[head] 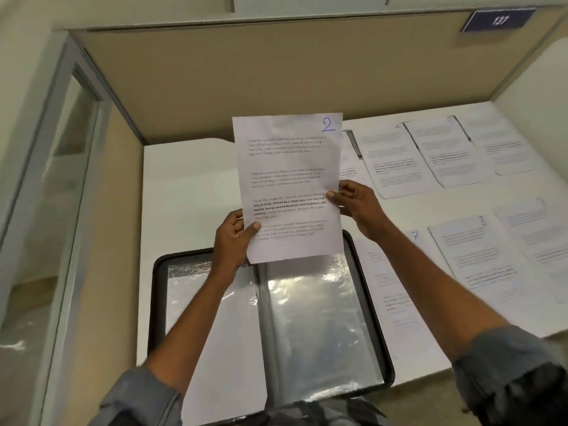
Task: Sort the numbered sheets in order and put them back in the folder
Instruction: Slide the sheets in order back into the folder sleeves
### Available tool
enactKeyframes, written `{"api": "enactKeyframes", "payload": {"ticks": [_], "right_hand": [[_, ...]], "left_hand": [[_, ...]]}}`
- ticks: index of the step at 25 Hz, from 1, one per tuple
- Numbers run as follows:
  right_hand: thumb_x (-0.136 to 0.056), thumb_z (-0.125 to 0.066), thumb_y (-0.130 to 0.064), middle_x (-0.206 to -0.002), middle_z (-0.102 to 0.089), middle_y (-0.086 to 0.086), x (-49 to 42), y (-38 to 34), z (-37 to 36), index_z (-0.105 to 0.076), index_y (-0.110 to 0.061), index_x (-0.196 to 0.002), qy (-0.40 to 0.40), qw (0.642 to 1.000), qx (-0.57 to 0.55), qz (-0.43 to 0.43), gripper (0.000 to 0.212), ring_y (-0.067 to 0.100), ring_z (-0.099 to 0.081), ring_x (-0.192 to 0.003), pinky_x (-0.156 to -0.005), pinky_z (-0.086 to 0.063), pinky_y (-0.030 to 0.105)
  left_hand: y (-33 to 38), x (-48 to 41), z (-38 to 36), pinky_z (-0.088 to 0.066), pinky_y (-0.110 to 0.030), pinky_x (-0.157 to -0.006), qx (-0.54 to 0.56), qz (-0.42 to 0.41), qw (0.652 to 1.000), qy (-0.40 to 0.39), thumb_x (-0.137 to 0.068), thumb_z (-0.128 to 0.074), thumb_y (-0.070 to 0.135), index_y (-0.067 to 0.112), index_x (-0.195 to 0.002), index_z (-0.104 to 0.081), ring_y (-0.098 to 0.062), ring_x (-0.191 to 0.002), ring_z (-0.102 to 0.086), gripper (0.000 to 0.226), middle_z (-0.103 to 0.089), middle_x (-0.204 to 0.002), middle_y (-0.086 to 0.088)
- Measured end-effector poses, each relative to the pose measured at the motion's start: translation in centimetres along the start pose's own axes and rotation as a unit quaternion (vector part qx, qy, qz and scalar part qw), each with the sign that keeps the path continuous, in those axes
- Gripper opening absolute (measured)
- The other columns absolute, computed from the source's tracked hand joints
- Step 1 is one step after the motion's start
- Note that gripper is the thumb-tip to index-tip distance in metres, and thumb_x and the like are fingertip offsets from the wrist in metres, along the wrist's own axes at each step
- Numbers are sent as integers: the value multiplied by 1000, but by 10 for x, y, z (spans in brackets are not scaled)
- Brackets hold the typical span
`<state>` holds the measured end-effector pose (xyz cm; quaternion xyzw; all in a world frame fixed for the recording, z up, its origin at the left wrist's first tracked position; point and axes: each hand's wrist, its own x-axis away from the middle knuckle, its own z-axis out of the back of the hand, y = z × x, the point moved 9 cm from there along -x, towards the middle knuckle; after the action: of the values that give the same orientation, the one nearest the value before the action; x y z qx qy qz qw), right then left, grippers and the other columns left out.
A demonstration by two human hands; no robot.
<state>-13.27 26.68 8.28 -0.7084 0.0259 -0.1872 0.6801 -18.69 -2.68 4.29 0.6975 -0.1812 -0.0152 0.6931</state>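
Sheet 2 (289,186) is held upright in the air above the open folder (152,302), which lies flat on the table (190,186) close to the person. The left hand (232,241) pinches the sheet's lower left edge and the right hand (356,204) pinches its right edge a little higher. On each hand the thumb is on the printed face and the other fingers are behind the paper.

The main risk looks to be at the mouth of the clear sleeve (313,318). The plastic is wrinkled and shiny, so the opening is hard to pick out. A thin sheet fed in at a slant could catch a bottom corner, then buckle or crease. With both hands busy on the paper, nothing holds the sleeve open, and the folder could slide on the smooth table under a push.

Order is the second worry. Something white shows in the left-hand sleeve (no number can be read there), so whether this sheet is going into the correct pocket cannot be checked from here.

The other sheets lie spread out to the right, among them sheet 7 (396,290) just beside the folder and sheet 8 (473,259). The right forearm hangs above them, and a low sweep of it could knock them out of their rows
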Motion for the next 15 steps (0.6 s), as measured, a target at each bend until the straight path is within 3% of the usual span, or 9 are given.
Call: {"api": "enactKeyframes", "payload": {"ticks": [5,8,10,12,13,15], "right_hand": [[-93,-71,-8,-105,-77,10,41,-4,33,-66,0,-120,77,997,-32,3,28,21,-74,-96,-79,-59,31],[-95,-68,-6,-100,-77,5,54,0,57,-68,-6,-113,124,991,-49,-5,18,18,-74,-92,-78,-58,29],[-95,-67,-6,-98,-77,3,56,4,69,-68,-7,-113,135,989,-58,-12,18,17,-74,-91,-77,-58,27],[-95,-67,-6,-97,-78,2,54,9,79,-67,-8,-114,143,987,-73,-21,19,17,-74,-91,-77,-59,27],[-95,-67,-6,-97,-78,2,52,12,83,-67,-8,-113,142,986,-82,-26,18,17,-74,-91,-77,-59,28],[-95,-68,-6,-97,-78,1,45,15,87,-67,-10,-111,136,985,-102,-39,16,16,-74,-90,-77,-59,27]], "left_hand": [[-25,28,1,-60,-26,-79,4,3,1000,26,-98,-65,9,17,-122,-64,-14,-91,-74,25,-76,-104,-4],[-56,41,-16,-58,-34,-92,-150,-35,988,0,-99,-60,5,16,-124,-64,-16,-104,-70,28,-72,-112,0],[-75,43,-43,-46,-41,-110,-292,-90,950,-58,-97,-60,8,15,-137,-57,-25,-131,-55,40,-60,-137,-4],[-96,42,-72,-24,-44,-124,-442,-129,880,-118,-99,-62,22,10,-156,-36,-28,-151,-29,63,-33,-163,-9],[-108,41,-82,-18,-42,-127,-506,-133,842,-134,-101,-61,29,8,-159,-27,-27,-155,-20,71,-23,-168,-9],[-124,38,-91,-20,-43,-126,-591,-132,785,-130,-103,-55,36,5,-160,-25,-30,-155,-20,71,-22,-168,-11]]}}
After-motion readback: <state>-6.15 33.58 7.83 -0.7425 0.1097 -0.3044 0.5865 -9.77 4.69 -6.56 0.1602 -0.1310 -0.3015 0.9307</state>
